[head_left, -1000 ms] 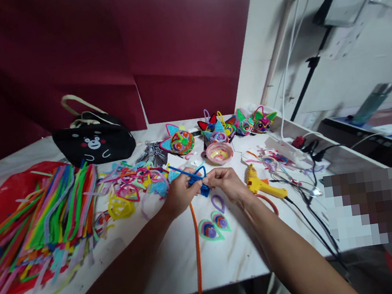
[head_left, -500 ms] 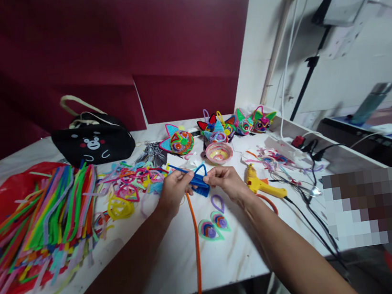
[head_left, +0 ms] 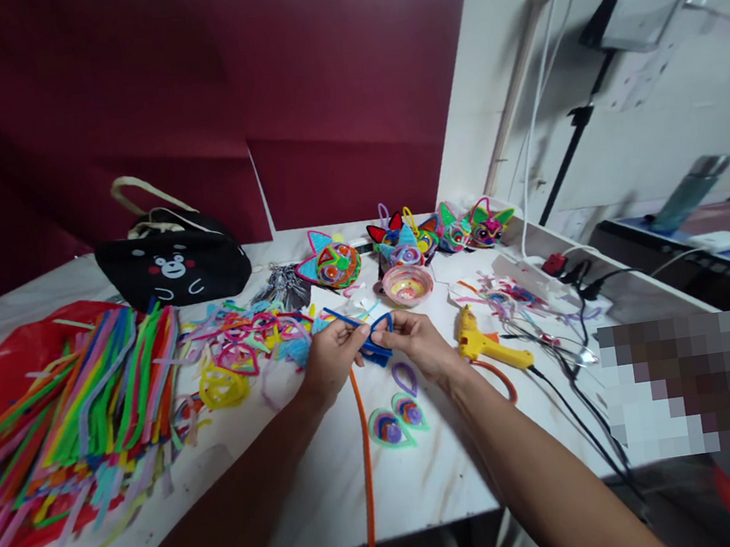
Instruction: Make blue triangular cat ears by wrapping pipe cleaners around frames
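Note:
A bent blue pipe cleaner (head_left: pixel 379 322) is pinched between both hands above the table. My left hand (head_left: pixel 334 358) is closed around its left part, and a straight end sticks out up and to the left past the fingers. My right hand (head_left: pixel 414 339) pinches the looped part at the right. Just below the fingers shows more blue fuzzy material, partly hidden. Nearer to me lie a purple loop (head_left: pixel 405 379) and two teardrop-shaped coiled pieces (head_left: pixel 391 428) with green rims. An orange pipe cleaner (head_left: pixel 367 471) runs from under my left hand over the front edge.
A large heap of coloured pipe cleaners (head_left: pixel 111 388) lies on red plastic at left. A yellow glue gun (head_left: pixel 492 348) with its cable rests at right. Finished cat-like heads (head_left: pixel 337 264), a bowl (head_left: pixel 408 286) and a black bag (head_left: pixel 176 267) stand at the back.
My hands have come closer together. The blue pipe cleaner's loop has tilted to the right, and my right fingers now sit over its lower part.

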`<action>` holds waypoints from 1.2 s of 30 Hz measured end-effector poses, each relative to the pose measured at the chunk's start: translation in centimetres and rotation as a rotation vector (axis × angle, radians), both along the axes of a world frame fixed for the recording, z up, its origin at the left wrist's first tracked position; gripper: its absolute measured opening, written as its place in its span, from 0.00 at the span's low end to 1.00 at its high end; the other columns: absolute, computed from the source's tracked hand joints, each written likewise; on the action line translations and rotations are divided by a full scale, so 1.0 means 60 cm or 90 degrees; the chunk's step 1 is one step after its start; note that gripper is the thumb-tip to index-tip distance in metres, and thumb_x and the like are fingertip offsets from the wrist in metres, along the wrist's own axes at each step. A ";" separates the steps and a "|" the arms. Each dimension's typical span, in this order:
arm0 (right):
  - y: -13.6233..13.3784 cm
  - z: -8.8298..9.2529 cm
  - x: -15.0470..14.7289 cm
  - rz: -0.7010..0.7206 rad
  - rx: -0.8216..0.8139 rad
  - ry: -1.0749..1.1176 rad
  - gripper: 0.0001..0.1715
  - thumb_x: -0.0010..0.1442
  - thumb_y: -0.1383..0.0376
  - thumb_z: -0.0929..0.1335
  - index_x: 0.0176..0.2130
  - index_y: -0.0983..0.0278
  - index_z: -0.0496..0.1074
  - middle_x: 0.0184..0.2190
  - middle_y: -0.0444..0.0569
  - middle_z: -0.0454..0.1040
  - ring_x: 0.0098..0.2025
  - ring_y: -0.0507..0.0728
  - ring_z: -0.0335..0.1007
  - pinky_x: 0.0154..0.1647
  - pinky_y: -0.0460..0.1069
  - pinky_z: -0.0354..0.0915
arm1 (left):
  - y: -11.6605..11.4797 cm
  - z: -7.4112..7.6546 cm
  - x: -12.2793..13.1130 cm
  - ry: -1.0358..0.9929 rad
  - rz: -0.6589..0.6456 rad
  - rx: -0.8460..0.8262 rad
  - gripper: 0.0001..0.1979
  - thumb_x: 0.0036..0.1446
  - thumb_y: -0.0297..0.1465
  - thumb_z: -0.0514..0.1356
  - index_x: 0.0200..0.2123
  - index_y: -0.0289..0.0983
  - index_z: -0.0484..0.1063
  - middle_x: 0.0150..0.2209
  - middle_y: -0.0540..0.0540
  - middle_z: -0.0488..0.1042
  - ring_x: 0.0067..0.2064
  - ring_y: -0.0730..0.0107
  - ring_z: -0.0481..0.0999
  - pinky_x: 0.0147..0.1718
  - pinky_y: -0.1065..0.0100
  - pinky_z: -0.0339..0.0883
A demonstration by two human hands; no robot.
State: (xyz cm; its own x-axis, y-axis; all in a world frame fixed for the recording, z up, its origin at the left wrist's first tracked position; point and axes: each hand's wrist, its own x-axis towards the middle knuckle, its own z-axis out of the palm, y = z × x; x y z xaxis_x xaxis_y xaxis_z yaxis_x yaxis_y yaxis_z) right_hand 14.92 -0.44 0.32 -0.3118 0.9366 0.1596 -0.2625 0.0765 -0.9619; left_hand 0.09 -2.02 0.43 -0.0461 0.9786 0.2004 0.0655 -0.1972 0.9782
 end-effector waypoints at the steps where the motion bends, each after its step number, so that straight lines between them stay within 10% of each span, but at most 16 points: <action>1: 0.000 -0.001 0.000 -0.002 -0.002 0.001 0.18 0.37 0.56 0.76 0.25 0.65 0.72 0.19 0.40 0.68 0.23 0.48 0.60 0.26 0.45 0.57 | 0.000 0.000 0.001 -0.006 -0.005 -0.005 0.12 0.47 0.37 0.63 0.26 0.33 0.70 0.19 0.52 0.69 0.18 0.78 0.65 0.18 0.74 0.60; 36: -0.002 0.004 0.012 0.128 0.069 0.012 0.13 0.43 0.60 0.75 0.27 0.65 0.72 0.25 0.42 0.70 0.27 0.49 0.64 0.33 0.45 0.61 | -0.004 0.003 -0.012 -0.290 -0.260 -0.255 0.13 0.45 0.33 0.68 0.33 0.35 0.70 0.30 0.49 0.70 0.28 0.76 0.69 0.25 0.74 0.61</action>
